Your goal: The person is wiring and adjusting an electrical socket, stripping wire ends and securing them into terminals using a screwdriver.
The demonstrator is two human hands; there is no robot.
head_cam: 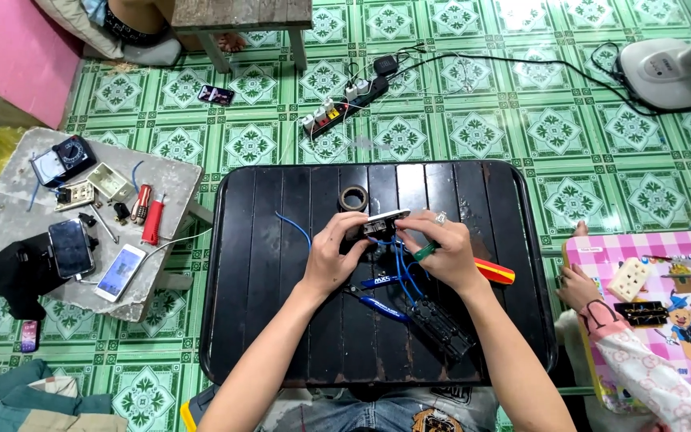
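Both my hands meet over the middle of a black slatted table (pixel 273 320). My left hand (pixel 333 254) grips a white switch plate (pixel 387 219) with blue wires (pixel 400 268) hanging from its back. My right hand (pixel 441 252) pinches a screwdriver with a green, red and yellow handle (pixel 493 271) and its tip is at the plate's back. A loose blue wire (pixel 293 225) curls out to the left. Blue-handled pliers (pixel 379 294) lie on the table under my wrists, next to a black box (pixel 441 328).
A roll of tape (pixel 353 198) lies at the table's far side. Left, a grey slab (pixel 9 200) carries two phones, a meter, a red screwdriver and parts. A power strip (pixel 344 106) and fan base (pixel 665 72) sit on the tiled floor. Right, another person's hand (pixel 577 286) rests by a pink table (pixel 665 312).
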